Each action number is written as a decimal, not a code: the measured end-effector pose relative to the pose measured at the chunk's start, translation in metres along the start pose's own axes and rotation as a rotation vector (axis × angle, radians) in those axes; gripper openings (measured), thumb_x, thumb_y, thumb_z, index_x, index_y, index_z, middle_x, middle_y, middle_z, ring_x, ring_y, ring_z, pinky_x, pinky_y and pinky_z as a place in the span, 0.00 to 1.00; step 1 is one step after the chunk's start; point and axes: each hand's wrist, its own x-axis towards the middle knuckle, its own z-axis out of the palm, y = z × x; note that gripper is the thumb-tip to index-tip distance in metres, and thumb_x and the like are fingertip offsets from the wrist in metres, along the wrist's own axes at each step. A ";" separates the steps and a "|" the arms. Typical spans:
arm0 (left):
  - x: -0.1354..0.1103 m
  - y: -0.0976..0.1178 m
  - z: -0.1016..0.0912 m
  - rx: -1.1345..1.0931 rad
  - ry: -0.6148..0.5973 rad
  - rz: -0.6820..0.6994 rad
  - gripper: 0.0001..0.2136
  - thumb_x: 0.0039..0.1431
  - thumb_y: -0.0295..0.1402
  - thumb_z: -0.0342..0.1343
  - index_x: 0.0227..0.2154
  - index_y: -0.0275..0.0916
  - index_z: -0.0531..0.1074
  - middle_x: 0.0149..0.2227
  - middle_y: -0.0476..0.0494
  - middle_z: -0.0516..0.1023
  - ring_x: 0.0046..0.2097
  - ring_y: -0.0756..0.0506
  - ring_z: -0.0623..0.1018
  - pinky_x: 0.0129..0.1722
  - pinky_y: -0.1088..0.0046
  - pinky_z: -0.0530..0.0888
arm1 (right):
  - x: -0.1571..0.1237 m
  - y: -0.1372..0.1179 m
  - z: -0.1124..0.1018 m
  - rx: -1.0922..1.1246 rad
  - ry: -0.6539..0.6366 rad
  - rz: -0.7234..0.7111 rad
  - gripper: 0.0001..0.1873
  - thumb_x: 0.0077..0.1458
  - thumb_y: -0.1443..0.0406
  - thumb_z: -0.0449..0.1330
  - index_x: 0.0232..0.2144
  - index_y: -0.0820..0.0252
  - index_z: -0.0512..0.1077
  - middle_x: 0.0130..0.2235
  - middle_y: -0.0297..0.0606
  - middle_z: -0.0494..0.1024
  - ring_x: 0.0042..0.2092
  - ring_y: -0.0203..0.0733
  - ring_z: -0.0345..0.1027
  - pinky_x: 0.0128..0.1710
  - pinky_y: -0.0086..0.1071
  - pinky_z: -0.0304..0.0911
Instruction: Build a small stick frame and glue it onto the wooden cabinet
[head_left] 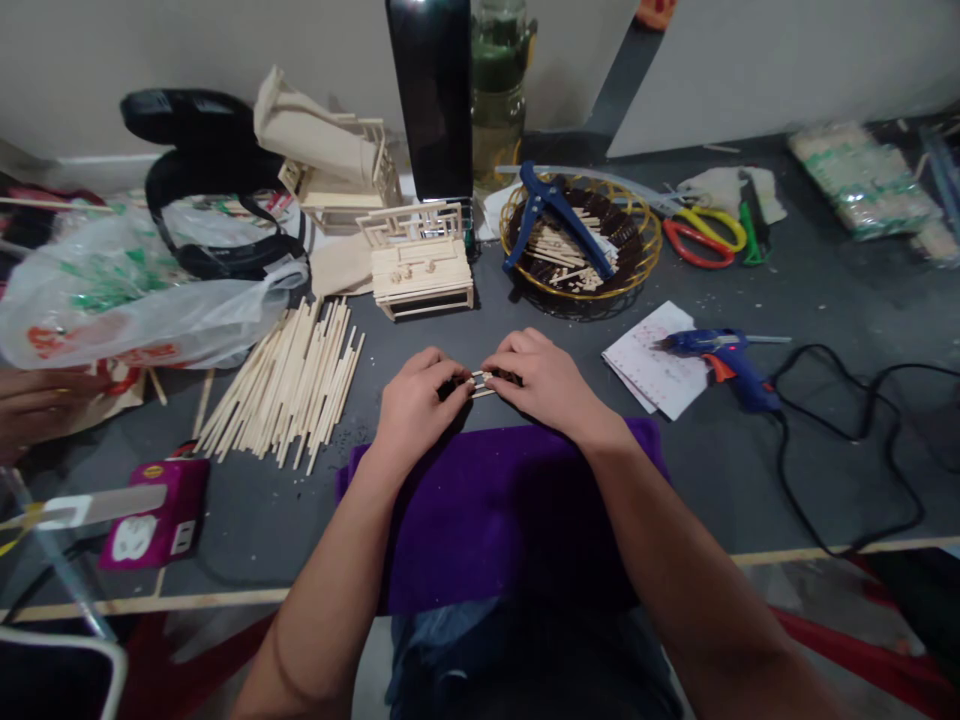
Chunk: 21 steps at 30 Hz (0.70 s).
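Note:
Between my two hands, just beyond the purple cloth (480, 520), is a small frame of thin wooden sticks (484, 390), largely covered by my fingers. My left hand (424, 395) pinches its left end, and my right hand (536, 380) pinches the right end. Behind them stands a miniature bench made of sticks (421, 270), with small pieces lying on its seat. A spread pile of loose wooden sticks (289, 380) lies to the left of my left hand. Right of my right hand, a blue glue gun (720, 355) rests partly on folded white paper (652, 360).
A wicker basket (652, 250) holds cut stick pieces and a blue cutter (562, 220). Red-handled scissors (697, 245) lie beside it. A black cord (784, 480) loops at the right. A purple power box (154, 515) stands at the left, near another person's hand (45, 400).

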 end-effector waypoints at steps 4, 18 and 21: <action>-0.001 -0.002 -0.001 -0.035 -0.001 -0.001 0.05 0.58 0.33 0.57 0.35 0.41 0.76 0.34 0.48 0.74 0.39 0.47 0.74 0.37 0.72 0.69 | 0.000 0.000 0.000 0.005 0.011 -0.007 0.07 0.60 0.64 0.58 0.38 0.55 0.76 0.37 0.38 0.73 0.42 0.43 0.60 0.38 0.35 0.55; -0.001 0.002 0.000 -0.014 0.015 0.007 0.06 0.59 0.32 0.56 0.39 0.41 0.74 0.36 0.47 0.74 0.40 0.47 0.74 0.38 0.72 0.69 | 0.000 0.000 0.000 -0.013 0.006 -0.005 0.08 0.60 0.63 0.58 0.39 0.56 0.77 0.38 0.39 0.73 0.41 0.43 0.61 0.38 0.35 0.56; 0.000 0.001 0.001 -0.048 0.035 0.042 0.05 0.60 0.31 0.54 0.35 0.41 0.75 0.35 0.47 0.74 0.39 0.48 0.74 0.39 0.72 0.70 | 0.000 0.001 0.001 -0.010 0.010 -0.010 0.08 0.60 0.63 0.58 0.38 0.56 0.77 0.37 0.39 0.73 0.41 0.43 0.61 0.38 0.35 0.55</action>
